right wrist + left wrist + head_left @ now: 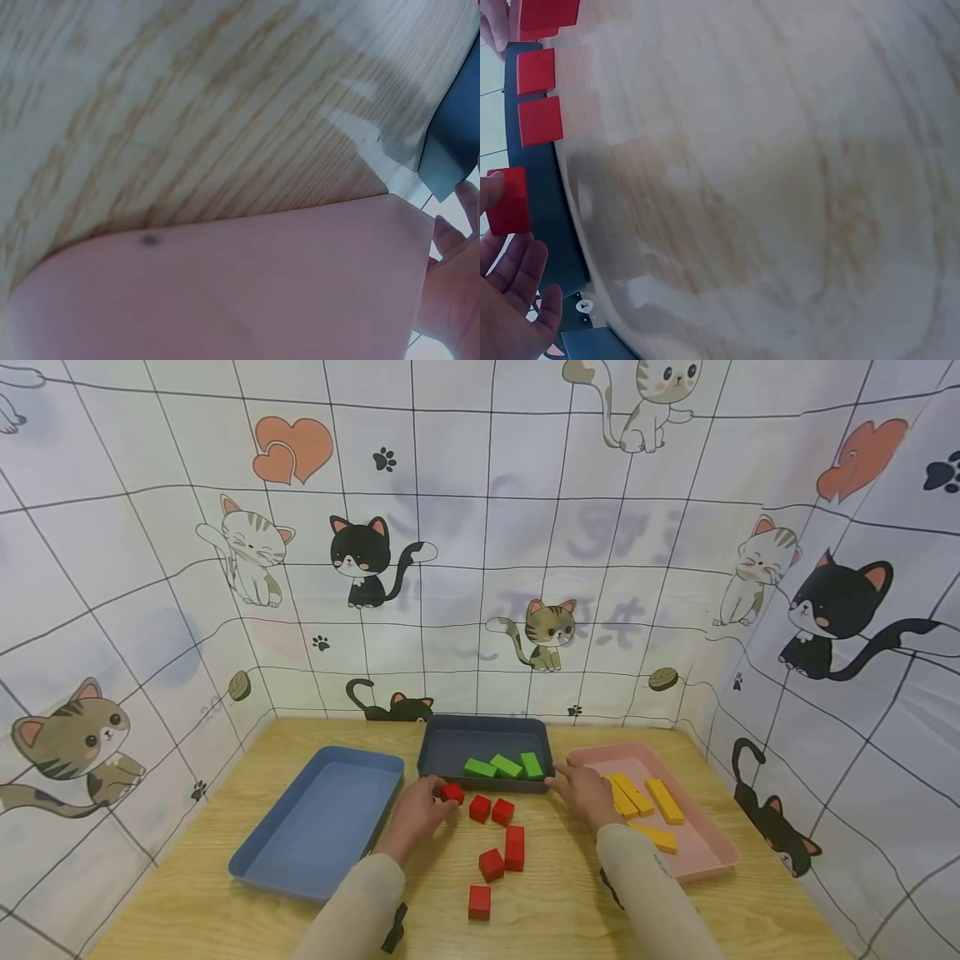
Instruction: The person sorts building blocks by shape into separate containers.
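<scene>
My left hand (422, 814) pinches a red block (452, 792) at the front left corner of the dark tray (483, 783); the left wrist view shows the thumb on one face of that block (510, 202) and fingers beneath. My right hand (588, 792) holds no block; its fingertips touch the dark tray's front right corner, and in the right wrist view the hand (450, 281) has its fingers extended by that tray (456, 124). Three green blocks (506, 767) lie in the dark tray. Several loose red blocks (514, 848) rest on the wooden table between my arms.
A blue tray (318, 827) stands on the left. On the right, a pink tray (705, 843) contains several yellow blocks (664, 802), partly behind my right hand. A white cloth (450, 635) printed with cats and grid lines hangs behind and beside the table (555, 918).
</scene>
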